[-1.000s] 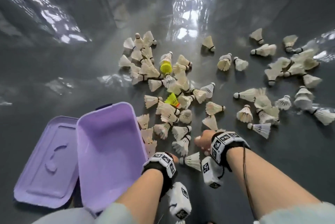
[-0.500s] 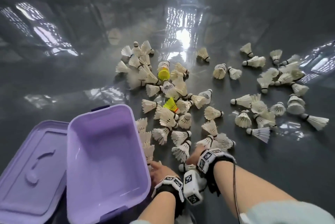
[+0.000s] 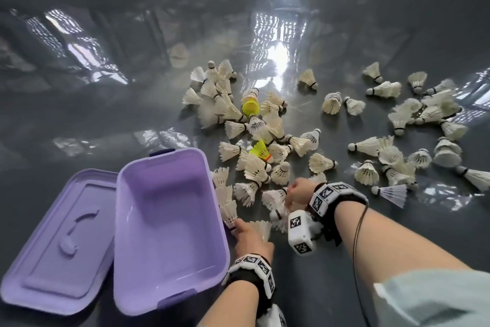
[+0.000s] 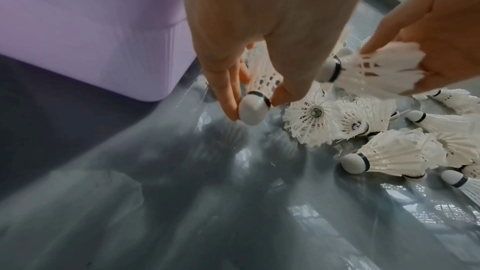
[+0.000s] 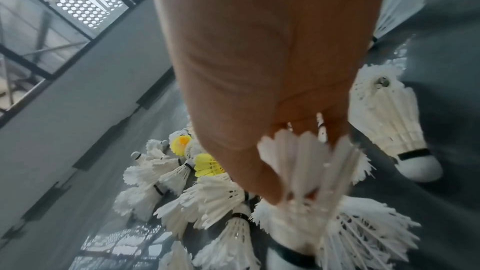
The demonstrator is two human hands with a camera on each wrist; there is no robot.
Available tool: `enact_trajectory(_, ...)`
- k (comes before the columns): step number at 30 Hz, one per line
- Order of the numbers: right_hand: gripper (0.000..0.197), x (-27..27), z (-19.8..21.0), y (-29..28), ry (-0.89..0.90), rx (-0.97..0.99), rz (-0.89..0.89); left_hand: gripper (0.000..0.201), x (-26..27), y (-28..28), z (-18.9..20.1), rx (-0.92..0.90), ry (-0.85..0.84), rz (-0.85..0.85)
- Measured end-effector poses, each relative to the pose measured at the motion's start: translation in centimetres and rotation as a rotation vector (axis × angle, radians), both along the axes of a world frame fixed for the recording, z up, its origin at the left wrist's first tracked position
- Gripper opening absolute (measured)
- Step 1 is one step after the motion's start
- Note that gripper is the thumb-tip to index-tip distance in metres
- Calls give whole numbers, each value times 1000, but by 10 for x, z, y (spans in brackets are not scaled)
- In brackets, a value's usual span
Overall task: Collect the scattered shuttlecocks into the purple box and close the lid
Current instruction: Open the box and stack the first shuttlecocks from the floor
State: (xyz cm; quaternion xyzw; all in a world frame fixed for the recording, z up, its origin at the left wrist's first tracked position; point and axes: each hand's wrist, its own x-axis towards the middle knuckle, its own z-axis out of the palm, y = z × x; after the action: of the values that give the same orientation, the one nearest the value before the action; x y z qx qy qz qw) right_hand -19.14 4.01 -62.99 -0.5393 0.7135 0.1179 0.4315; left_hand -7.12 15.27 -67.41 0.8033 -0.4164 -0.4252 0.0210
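Head view: unlabelled purple box [image 3: 169, 220].

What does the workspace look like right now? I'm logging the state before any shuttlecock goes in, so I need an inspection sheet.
Surface: glossy dark grey floor, strong window reflections.
Job's things: purple box open and empty; its lid lies flat beside it on the left; white shuttlecocks scattered ahead and to the right, two yellow shuttlecocks among them.
Clutter: nothing seen.
Grippers: left hand pinches a white shuttlecock's cork next to the box; right hand grips a white shuttlecock by its feathers.
Cables: thin cord running along the right forearm.
Surroundings: perforated metal panels in the right wrist view.
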Motion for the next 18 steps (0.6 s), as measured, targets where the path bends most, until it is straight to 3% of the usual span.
enact_trajectory(3, 35, 9, 5, -4, -76, -134, -64, 58, 3, -1, -3, 11, -3, -58)
enact_trajectory(6, 33, 14, 2, -1, -79, -145, 0, 42, 1, 1, -4, -18, -2, -53)
enact_trajectory(12, 38, 28, 2, 7, -102, -49, 220, 32, 6, -3, -6, -185, 100, 12)
enact_trajectory(18, 38, 53, 5, 22, 29, 6, 429, 38, 12, 3, -4, -178, 193, 9)
